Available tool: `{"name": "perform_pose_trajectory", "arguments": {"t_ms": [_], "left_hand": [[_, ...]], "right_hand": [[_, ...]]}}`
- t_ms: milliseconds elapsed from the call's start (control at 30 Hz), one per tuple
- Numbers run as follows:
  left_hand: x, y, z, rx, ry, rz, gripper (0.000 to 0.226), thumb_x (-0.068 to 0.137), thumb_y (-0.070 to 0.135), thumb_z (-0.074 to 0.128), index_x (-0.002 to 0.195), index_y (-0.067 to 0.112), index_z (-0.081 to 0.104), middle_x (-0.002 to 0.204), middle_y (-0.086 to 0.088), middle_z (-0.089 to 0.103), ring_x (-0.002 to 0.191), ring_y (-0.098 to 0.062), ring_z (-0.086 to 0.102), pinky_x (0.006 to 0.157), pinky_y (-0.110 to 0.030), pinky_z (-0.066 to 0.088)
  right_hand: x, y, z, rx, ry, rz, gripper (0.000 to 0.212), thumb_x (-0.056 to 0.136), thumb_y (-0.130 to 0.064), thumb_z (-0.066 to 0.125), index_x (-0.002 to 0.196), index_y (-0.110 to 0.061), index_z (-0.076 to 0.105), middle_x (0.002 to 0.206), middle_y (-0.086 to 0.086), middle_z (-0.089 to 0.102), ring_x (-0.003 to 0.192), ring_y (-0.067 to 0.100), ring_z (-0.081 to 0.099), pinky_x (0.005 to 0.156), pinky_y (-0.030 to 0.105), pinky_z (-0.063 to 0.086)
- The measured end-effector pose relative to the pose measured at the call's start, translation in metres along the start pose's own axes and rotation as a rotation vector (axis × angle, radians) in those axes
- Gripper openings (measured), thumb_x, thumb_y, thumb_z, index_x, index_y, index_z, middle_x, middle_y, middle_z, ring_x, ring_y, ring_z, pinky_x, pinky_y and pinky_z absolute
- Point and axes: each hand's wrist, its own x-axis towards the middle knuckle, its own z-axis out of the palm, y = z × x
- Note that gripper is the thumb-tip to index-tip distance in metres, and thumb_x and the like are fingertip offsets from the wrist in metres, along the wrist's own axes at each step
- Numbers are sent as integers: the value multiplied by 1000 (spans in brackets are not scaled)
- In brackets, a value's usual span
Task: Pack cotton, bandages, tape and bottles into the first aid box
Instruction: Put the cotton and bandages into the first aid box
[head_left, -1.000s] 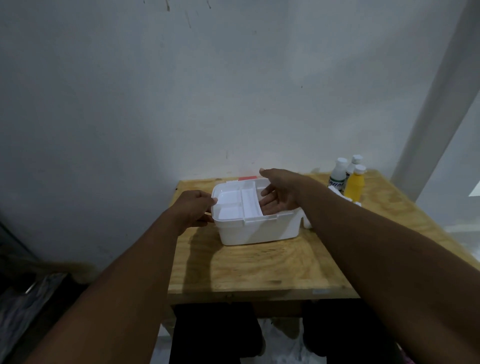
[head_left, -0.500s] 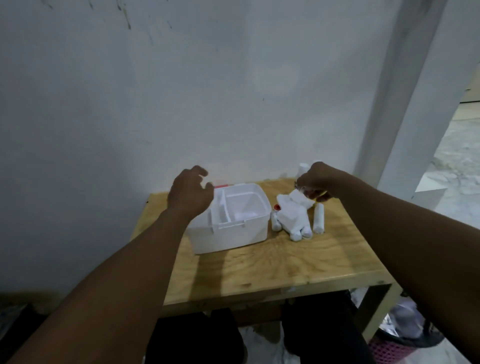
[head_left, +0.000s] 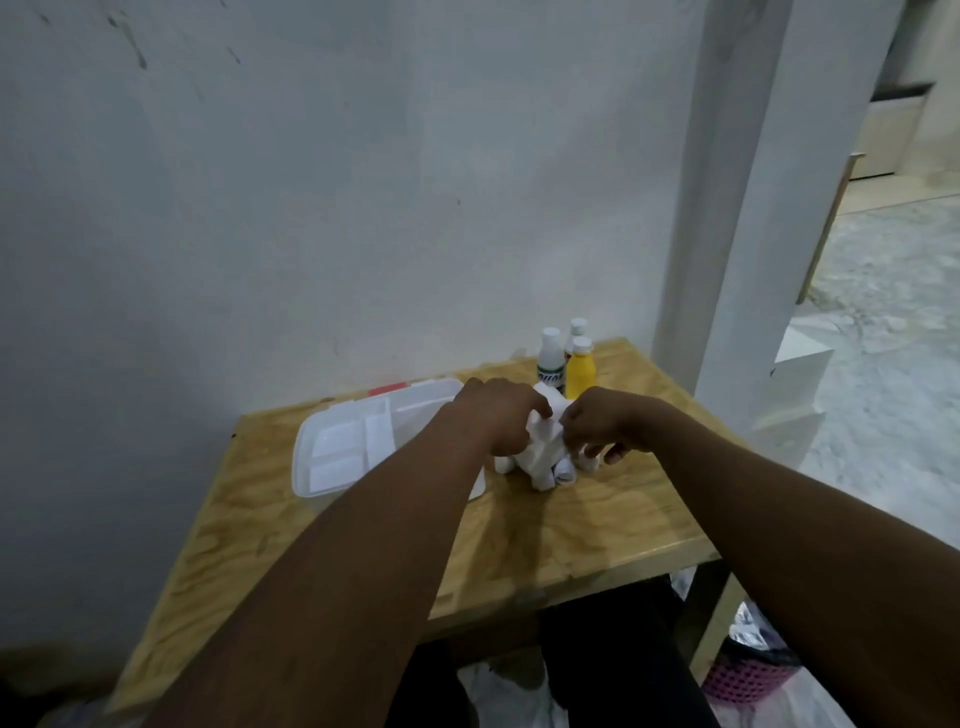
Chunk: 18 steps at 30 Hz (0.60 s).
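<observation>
Table: pale plywood table (head_left: 571, 540) with wavy grain, lower centre of the frame
Box: white plastic first aid box (head_left: 300, 457), rounded corners, open, divided tray, left of centre on the table, a red patch at its far edge
Pile: soft white heap of rolled bandages (head_left: 543, 460) just right of the box
Left hand (head_left: 498, 415): fingers curled, gripping the heap's top
Right hand (head_left: 602, 426): fingers curled onto the heap's right side
Bottles: white bottle with dark label (head_left: 550, 361), print blurred; yellow bottle with white cap (head_left: 579, 371); third white-capped bottle (head_left: 577, 328) behind, all upright beyond the heap
</observation>
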Motion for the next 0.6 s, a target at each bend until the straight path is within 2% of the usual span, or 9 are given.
{"name": "perform_pose_trajectory", "arguments": {"t_ms": [100, 167, 233, 333, 400, 467, 600], "left_hand": [[7, 2, 0, -11, 4, 3, 44, 93, 32, 60, 136, 40, 53, 136, 4, 58, 119, -20, 56, 81, -33, 36], [9, 1, 0, -42, 31, 3, 29, 91, 33, 65, 119, 35, 62, 128, 3, 61, 115, -21, 57, 80, -33, 39], [11, -3, -1, -100, 52, -5, 14, 88, 30, 68, 99, 33, 59, 119, 1, 63, 110, -22, 57, 81, -34, 46], [13, -12, -1, -251, 88, -33, 20, 82, 23, 71, 80, 32, 54, 109, 0, 63, 100, -22, 59, 76, -32, 48], [12, -19, -3, -368, 130, -54, 20, 81, 18, 72, 79, 31, 57, 103, 1, 61, 96, -21, 60, 71, -28, 44], [10, -25, -5, -475, 187, -75, 15, 81, 15, 73, 88, 24, 63, 101, 2, 61, 94, -20, 60, 69, -24, 42], [9, -33, -11, -658, 265, -142, 28, 82, 16, 76, 108, 19, 66, 110, -3, 61, 92, -18, 58, 68, -23, 43]], "right_hand": [[0, 6, 1, 20, 3, -35, 22, 84, -10, 66, 104, -1, 67, 92, 12, 64, 75, 20, 60, 60, 31, 51], [0, 7, 2, 41, 12, -61, 25, 85, -11, 67, 109, -5, 70, 90, 10, 64, 72, 19, 56, 56, 27, 47], [1, 8, 3, 63, 23, -76, 22, 84, -11, 66, 104, -6, 73, 84, 9, 62, 70, 21, 52, 53, 26, 43], [3, 7, 4, 95, 34, -83, 22, 84, -13, 66, 102, -3, 73, 72, 6, 59, 66, 21, 45, 50, 25, 37], [4, 4, 4, 88, 38, -80, 27, 85, -15, 62, 106, 0, 71, 74, 6, 61, 66, 21, 45, 50, 26, 37], [3, 0, 3, 86, 28, -73, 32, 85, -18, 59, 109, 0, 70, 82, 6, 64, 69, 21, 49, 52, 27, 38], [3, -6, 0, 140, 17, -75, 34, 81, -24, 68, 107, -4, 71, 90, 5, 67, 73, 20, 55, 56, 27, 41]]}}
